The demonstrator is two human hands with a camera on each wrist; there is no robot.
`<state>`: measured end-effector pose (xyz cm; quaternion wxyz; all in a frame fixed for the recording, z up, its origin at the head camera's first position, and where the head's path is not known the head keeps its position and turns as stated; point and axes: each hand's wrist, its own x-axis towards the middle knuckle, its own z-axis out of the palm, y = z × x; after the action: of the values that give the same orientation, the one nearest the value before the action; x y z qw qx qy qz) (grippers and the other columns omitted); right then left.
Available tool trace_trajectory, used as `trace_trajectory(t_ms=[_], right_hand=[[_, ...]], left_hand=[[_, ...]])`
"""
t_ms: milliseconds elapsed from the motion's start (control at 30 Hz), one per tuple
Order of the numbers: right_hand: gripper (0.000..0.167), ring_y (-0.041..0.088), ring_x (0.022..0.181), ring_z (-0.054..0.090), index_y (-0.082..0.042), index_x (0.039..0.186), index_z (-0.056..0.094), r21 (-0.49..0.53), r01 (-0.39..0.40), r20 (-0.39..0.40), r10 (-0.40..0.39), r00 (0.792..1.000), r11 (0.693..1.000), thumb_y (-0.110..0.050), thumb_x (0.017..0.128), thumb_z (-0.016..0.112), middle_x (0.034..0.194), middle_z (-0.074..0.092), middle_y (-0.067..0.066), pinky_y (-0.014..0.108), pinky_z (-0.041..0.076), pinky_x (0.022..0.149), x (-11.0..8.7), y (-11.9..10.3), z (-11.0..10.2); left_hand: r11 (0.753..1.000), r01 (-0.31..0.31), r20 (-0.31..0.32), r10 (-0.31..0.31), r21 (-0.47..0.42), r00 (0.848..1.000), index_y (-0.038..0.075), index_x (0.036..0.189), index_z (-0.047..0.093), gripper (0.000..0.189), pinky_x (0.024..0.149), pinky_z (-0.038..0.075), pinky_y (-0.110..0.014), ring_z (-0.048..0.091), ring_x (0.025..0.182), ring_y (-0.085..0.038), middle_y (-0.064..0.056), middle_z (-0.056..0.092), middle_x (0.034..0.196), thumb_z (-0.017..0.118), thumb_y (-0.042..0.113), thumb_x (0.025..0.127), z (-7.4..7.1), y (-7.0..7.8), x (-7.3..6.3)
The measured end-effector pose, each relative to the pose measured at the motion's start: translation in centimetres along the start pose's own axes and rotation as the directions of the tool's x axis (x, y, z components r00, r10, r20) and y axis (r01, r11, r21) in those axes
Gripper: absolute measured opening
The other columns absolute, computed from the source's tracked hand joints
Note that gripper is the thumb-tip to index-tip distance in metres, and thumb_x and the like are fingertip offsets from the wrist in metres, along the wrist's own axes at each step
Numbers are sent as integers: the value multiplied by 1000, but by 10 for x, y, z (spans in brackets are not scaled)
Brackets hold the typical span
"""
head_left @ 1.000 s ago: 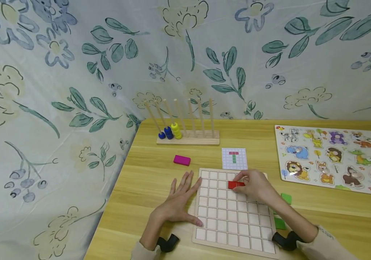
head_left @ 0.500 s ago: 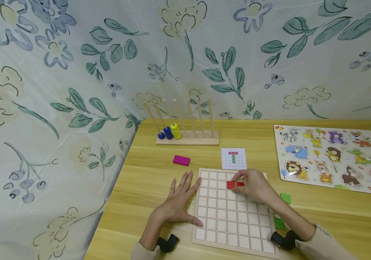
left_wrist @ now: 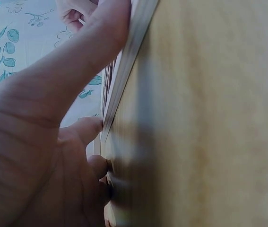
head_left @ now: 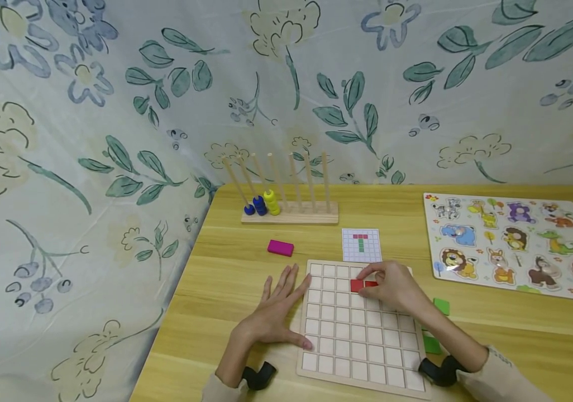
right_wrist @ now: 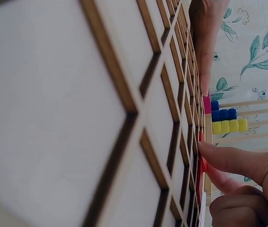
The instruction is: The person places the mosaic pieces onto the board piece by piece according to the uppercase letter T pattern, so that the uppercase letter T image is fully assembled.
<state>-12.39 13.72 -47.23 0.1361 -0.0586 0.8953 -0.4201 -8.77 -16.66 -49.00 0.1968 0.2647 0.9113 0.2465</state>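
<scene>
My left hand [head_left: 273, 318] lies with its fingers spread at the left side of a wooden grid board [head_left: 343, 347], the thumb on the frame. In the left wrist view, that thumb meets the board's edge [left_wrist: 133, 52]. My right hand [head_left: 396, 287] is over the board's upper part, thumb and index finger pinching a red square tile [head_left: 371, 285]. Another red tile [head_left: 356, 286] sits in the cell to its left. Up close in the right wrist view, the thumb [right_wrist: 226, 156] touches the red at the grid's far side. The other right fingers are curled.
Behind the board lies a pattern card [head_left: 348, 255] showing a red and green T. A magenta block [head_left: 280, 248] and a peg stand [head_left: 316, 213] with beads are farther back. Green tiles [head_left: 441, 306] lie right of the board, near an animal puzzle [head_left: 528, 245].
The right fingertips have shifted slightly, and the pinched red tile now appears lower, inside its cell, with a divider showing between the two reds. The left hand has stayed in place.
</scene>
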Motion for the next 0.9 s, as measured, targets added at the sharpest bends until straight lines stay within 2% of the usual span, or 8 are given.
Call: trace_trajectory(t_ms=[133, 200, 300, 400, 567, 667, 800, 900], right_hand=[[21, 10, 54, 29, -11, 97, 80, -9, -1, -8, 1, 1000, 1000, -13, 79, 88, 57, 32, -5, 22, 23, 49, 0, 0, 0], [19, 11, 57, 31, -12, 97, 81, -14, -1, -17, 1, 1000, 1000, -13, 79, 88, 62, 46, -1, 23, 24, 50, 0, 0, 0], [18, 13, 62, 34, -13, 96, 83, -9, -7, -23, 7, 1000, 1000, -13, 79, 88, 85, 67, 8, 23, 26, 52, 0, 0, 0], [18, 12, 62, 34, -13, 97, 84, 1, -11, -23, 11, 1000, 1000, -12, 79, 88, 102, 72, 13, 23, 26, 53, 0, 0, 1], [19, 13, 63, 33, -13, 97, 84, 13, -16, -13, 16, 1000, 1000, -14, 79, 89, 95, 69, 9, 24, 26, 53, 0, 1, 0], [20, 14, 63, 34, -14, 99, 83, 35, -38, 8, 38, 999, 999, -20, 81, 89, 81, 62, 4, 24, 26, 54, 0, 1, -3], [29, 13, 57, 33, -13, 109, 81, 61, -74, 24, 72, 997, 995, -31, 86, 85, 62, 39, -3, 24, 26, 50, -3, 4, -17], [34, 11, 54, 30, -10, 114, 80, 49, -57, -1, 57, 998, 997, -34, 90, 82, 58, 33, -5, 26, 26, 48, -10, 11, -34]], left_hand=[[1000, 1, 1, -1, -3, 1000, 23, 168, 2, 137, 126, -15, -66, -18, 161, -32, -11, -18, 174, 91, 57, 70, 0, 0, 0], [1000, 4, 1, -4, -4, 1000, 23, 168, 2, 137, 126, -15, -66, -18, 161, -32, -11, -18, 174, 91, 57, 70, 1, 0, 0], [1000, 7, 3, -7, -6, 1000, 23, 168, 2, 137, 126, -15, -65, -18, 161, -31, -11, -19, 174, 91, 57, 70, 1, 0, 0], [1000, 7, 4, -7, -8, 1000, 23, 168, 2, 136, 126, -15, -65, -18, 161, -31, -11, -18, 174, 91, 56, 70, 0, 0, 0], [1000, 5, 3, -5, -5, 1000, 23, 168, 2, 136, 126, -15, -65, -18, 162, -31, -11, -18, 174, 91, 57, 70, 0, 0, 0], [1000, 5, 3, -5, -3, 1000, 23, 168, 2, 136, 126, -15, -65, -18, 162, -31, -11, -18, 174, 90, 58, 70, 0, 1, 1], [1000, 6, 7, -6, -4, 1000, 23, 168, 2, 136, 126, -15, -66, -17, 162, -31, -11, -18, 174, 90, 57, 70, -1, 1, 1], [1000, 8, 10, -8, -8, 1000, 22, 168, 2, 136, 126, -15, -65, -17, 162, -31, -11, -18, 174, 90, 57, 71, -1, 2, 0]])
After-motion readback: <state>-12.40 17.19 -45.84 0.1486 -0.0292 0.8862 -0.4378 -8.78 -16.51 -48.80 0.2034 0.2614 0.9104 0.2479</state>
